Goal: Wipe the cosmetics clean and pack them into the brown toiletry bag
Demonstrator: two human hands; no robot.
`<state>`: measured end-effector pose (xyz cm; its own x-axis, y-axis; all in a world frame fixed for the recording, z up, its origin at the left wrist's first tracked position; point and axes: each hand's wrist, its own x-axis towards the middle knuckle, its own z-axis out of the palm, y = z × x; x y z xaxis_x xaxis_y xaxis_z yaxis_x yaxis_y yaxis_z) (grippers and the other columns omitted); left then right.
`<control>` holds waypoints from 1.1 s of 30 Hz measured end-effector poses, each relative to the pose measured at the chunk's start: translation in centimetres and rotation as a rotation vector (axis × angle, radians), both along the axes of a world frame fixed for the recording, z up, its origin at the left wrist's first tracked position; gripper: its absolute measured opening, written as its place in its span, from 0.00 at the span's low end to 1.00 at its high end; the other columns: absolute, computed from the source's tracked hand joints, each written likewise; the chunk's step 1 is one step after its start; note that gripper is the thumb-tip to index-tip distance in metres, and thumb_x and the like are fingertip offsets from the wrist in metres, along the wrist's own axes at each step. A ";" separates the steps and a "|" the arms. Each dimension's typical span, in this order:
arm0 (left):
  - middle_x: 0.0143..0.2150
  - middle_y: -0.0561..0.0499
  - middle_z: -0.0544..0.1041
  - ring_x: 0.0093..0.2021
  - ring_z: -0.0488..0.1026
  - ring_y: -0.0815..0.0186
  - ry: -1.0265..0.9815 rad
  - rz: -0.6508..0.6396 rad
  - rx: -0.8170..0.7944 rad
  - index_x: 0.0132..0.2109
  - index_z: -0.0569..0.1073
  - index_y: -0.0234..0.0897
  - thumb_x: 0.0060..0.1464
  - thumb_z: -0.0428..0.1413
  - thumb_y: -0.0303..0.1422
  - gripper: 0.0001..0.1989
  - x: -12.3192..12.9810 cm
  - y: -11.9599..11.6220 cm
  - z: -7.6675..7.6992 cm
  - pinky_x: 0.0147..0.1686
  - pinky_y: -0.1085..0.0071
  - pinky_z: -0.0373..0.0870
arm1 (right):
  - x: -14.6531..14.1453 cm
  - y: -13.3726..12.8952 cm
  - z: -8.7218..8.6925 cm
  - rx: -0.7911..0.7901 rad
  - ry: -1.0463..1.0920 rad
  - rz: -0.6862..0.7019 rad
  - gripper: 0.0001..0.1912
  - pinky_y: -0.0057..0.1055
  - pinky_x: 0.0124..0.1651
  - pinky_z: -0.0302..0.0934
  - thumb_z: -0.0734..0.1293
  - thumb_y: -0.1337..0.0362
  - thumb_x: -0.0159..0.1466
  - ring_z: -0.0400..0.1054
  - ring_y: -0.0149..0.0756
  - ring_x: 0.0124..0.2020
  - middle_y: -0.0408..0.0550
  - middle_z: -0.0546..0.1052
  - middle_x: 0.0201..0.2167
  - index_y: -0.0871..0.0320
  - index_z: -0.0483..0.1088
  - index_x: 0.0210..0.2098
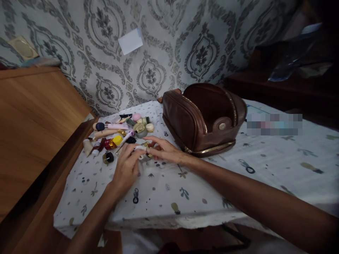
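My left hand (127,164) is closed on a small white item (141,147), perhaps a cloth or wipe; its kind is not clear. Close beside it, my right hand (164,150) has its fingers at a small jar with a gold lid (147,145), partly hidden by both hands. Just beyond them lie several cosmetics: a green-grey jar with a gold lid (140,129), a yellow cap (117,140), a pink tube (116,126) and a beige tube (88,147). A black-lidded jar (108,157) rests left of my left hand.
A brown toiletry bag (174,120) stands unzipped to the right of the cosmetics. Patterned white cloth (169,197) covers the table. A wooden panel (34,123) borders it on the left. A clear plastic bottle (293,53) stands at the back right, on a dark surface.
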<state>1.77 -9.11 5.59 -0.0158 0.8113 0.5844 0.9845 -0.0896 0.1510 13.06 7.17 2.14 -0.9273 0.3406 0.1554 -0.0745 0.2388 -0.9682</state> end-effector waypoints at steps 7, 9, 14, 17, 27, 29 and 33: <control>0.48 0.44 0.72 0.50 0.67 0.58 0.099 -0.062 -0.010 0.45 0.73 0.37 0.56 0.44 0.15 0.19 0.4 -1.1 -0.2 0.49 0.61 0.67 | 0.0 0.3 0.1 0.143 -0.020 -0.050 0.18 0.22 0.22 0.57 0.62 0.51 0.66 0.63 0.26 0.17 0.37 0.69 0.21 0.57 0.71 0.46; 0.48 0.44 0.72 0.51 0.67 0.58 0.081 -0.045 -0.016 0.45 0.73 0.37 0.56 0.44 0.15 0.19 -0.2 -1.7 -0.4 0.50 0.62 0.67 | -0.2 0.3 0.0 0.131 -0.040 -0.063 0.18 0.22 0.21 0.56 0.61 0.50 0.67 0.64 0.27 0.17 0.37 0.68 0.19 0.57 0.71 0.44; 0.44 0.47 0.72 0.49 0.69 0.60 -0.014 0.019 0.007 0.43 0.75 0.38 0.55 0.45 0.16 0.18 -1.1 -1.5 -0.4 0.49 0.63 0.67 | -0.4 0.3 -0.3 -0.025 -0.025 -0.018 0.18 0.23 0.20 0.60 0.65 0.53 0.64 0.67 0.25 0.19 0.45 0.74 0.36 0.58 0.69 0.48; 0.44 0.47 0.72 0.48 0.69 0.60 -0.018 0.026 0.014 0.43 0.75 0.38 0.55 0.45 0.16 0.19 -0.7 -0.6 -0.2 0.48 0.62 0.68 | -0.3 0.3 -0.3 -0.029 -0.007 -0.006 0.24 0.23 0.20 0.60 0.68 0.55 0.62 0.67 0.23 0.19 0.46 0.73 0.39 0.56 0.66 0.55; 0.48 0.42 0.72 0.48 0.66 0.57 0.241 -0.109 0.030 0.44 0.73 0.35 0.57 0.45 0.15 0.17 0.9 -1.1 -1.2 0.47 0.60 0.69 | -0.2 0.5 -0.1 0.151 -0.012 -0.097 0.17 0.21 0.20 0.53 0.60 0.51 0.67 0.61 0.26 0.14 0.34 0.64 0.13 0.57 0.70 0.39; 0.48 0.43 0.72 0.48 0.66 0.58 0.212 -0.093 0.015 0.45 0.72 0.36 0.58 0.45 0.16 0.17 0.3 -1.6 -1.5 0.47 0.61 0.69 | -0.3 0.6 -0.1 0.125 -0.040 -0.107 0.17 0.21 0.19 0.52 0.59 0.50 0.68 0.60 0.26 0.13 0.34 0.64 0.12 0.56 0.69 0.36; 0.49 0.43 0.71 0.50 0.67 0.59 0.136 -0.033 0.033 0.49 0.72 0.36 0.60 0.44 0.17 0.18 -0.5 -1.5 -1.6 0.50 0.61 0.69 | -0.3 0.6 0.1 0.078 -0.078 -0.148 0.18 0.22 0.17 0.52 0.60 0.48 0.67 0.60 0.27 0.12 0.34 0.64 0.11 0.56 0.65 0.30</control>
